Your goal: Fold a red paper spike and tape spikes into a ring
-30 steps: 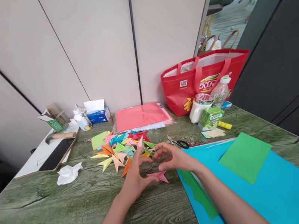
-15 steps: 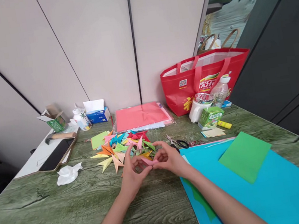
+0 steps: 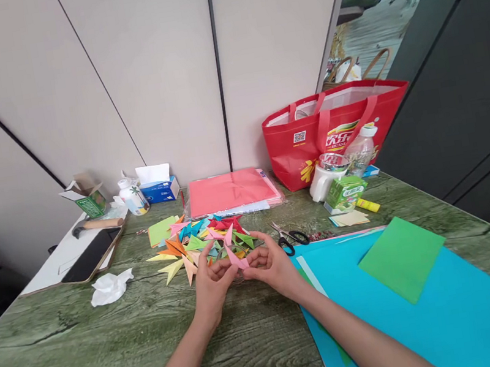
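Note:
A small pink folded-paper piece (image 3: 237, 261) with pointed tips is pinched between my two hands, just in front of the pile. My left hand (image 3: 211, 280) has its thumb and fingers closed on the piece's left side. From the right, my right hand (image 3: 278, 269) grips it with thumb and fingertips. One narrow point of the pink paper rises above the fingers. Behind lies a pile of folded paper pieces (image 3: 174, 270) in yellow, orange, green, blue, red and pink; my hands hide part of it. Black-handled scissors (image 3: 299, 237) lie open beyond my right hand.
Right of my arm are large blue sheets (image 3: 416, 324) with a green square (image 3: 403, 259) on top. A red bag (image 3: 289, 155), white mug (image 3: 321, 180) and green carton (image 3: 344, 192) stand at back right. Crumpled tissue (image 3: 111, 287), a phone (image 3: 91, 255) and a hammer (image 3: 105, 223) lie left.
The pink piece has been turned in my fingers, so that a narrow point now stands up. Both hands have shifted slightly, and the scissors' handles show more fully.

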`<state>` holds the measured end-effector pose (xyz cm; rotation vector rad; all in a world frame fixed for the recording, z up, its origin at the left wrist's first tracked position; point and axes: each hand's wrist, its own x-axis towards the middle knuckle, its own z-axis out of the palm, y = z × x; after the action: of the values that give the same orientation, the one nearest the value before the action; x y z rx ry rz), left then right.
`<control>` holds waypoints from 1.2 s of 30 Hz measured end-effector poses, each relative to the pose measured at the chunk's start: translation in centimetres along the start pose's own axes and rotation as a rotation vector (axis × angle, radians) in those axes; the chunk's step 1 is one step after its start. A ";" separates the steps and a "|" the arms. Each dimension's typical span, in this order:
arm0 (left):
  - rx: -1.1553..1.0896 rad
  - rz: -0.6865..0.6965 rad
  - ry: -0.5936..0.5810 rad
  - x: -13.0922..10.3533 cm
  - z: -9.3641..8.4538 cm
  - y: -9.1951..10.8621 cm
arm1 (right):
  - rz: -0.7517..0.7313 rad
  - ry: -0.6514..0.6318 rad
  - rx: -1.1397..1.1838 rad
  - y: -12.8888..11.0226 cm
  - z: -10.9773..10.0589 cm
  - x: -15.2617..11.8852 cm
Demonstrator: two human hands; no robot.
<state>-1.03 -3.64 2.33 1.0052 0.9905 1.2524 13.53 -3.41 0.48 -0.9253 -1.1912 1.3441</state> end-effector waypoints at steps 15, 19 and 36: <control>0.029 -0.029 0.024 0.6 -0.7 0.3 | -0.019 -0.061 -0.178 -0.1 -1.3 0.6; 0.096 -0.029 0.023 0.4 -0.6 0.1 | -0.036 -0.175 -0.207 -0.7 -1.7 0.6; 0.156 -0.050 -0.055 0.3 -0.3 -0.4 | 0.061 -0.166 -0.219 -0.2 -1.1 0.4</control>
<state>-1.22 -3.35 1.81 1.1222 1.0767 1.1138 14.58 -2.83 0.54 -1.0267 -1.4709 1.3791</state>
